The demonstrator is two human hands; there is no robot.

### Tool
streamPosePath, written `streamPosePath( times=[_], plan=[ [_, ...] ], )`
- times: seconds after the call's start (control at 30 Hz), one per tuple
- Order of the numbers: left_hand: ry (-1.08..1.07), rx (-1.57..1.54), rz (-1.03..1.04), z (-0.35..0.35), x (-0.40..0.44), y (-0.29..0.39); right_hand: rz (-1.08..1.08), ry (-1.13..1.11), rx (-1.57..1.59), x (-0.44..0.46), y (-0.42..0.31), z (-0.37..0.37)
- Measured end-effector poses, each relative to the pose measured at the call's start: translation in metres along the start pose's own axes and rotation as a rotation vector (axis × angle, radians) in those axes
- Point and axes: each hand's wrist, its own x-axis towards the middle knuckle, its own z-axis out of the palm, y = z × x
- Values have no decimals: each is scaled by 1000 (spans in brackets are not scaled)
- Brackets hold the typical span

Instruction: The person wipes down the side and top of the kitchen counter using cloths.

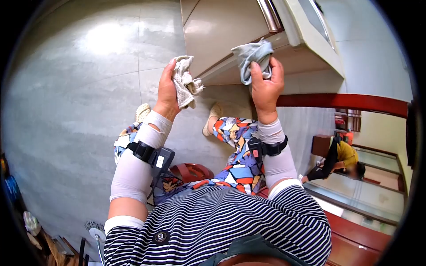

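Note:
My left hand (167, 94) is closed on a crumpled off-white cloth (183, 83) with a coarse weave, which hangs over the tiled floor. To its right, my right hand (267, 88) grips a bunched pale grey-blue cloth (251, 56) between thumb and fingers. That cloth is raised in front of the beige cabinet (222, 37). The two cloths are apart from each other.
The cabinet, with a metal handle (270, 15), stands ahead. A dark red door frame (346, 101) runs along the right. Beyond it a person in a yellow top (346, 153) bends forward. Beneath me is a red seat (191, 171).

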Motion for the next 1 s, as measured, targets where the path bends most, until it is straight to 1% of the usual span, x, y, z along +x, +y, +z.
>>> streamPosePath(
  times=[0.03, 0.07, 0.13, 0.17, 0.27, 0.3, 0.47, 0.53, 0.6, 0.67, 0.73, 0.8, 0.87, 0.9, 0.93, 1.0],
  plan=[
    [-28, -30, -12, 0, 0, 1, -174, 55, -108, 5, -2, -4],
    [-30, -31, -13, 2, 0, -1, -175, 55, -110, 10, -2, -3],
    [23, 1, -11, 12, -4, 2, -390, 122, -443, 21, 1, 2],
    [24, 2, -12, 8, -1, 1, -389, 122, -442, 24, -1, 4],
    [-7, 29, -7, -7, 3, -3, -418, 33, -808, 28, -7, 12],
    [4, 23, -23, -5, 2, -3, -406, 50, -838, 29, -8, 16],
    [60, 40, -21, 2, 0, 0, -362, 44, -816, 24, -4, 25],
    [34, 22, -25, 0, 0, 0, -351, 37, -794, 18, 0, 27],
    [3, 7, -27, 1, 1, 0, -337, -38, -789, 6, 8, 35],
    [33, 31, -34, 3, -2, 1, -313, -74, -779, -5, 16, 42],
    [38, 39, -30, 1, 0, 0, -286, -188, -790, -19, 27, 51],
    [39, 47, -25, 0, 1, 0, -268, -209, -786, -26, 34, 56],
    [30, 16, -25, 0, 2, 0, -271, -311, -663, -28, 40, 53],
    [25, 15, -29, 0, 2, 0, -239, -320, -596, -23, 38, 48],
    [28, 21, -24, -1, 1, 0, -241, -317, -601, -18, 33, 42],
    [25, 21, -18, 0, 1, 0, -249, -186, -572, -2, 18, 26]
  ],
)
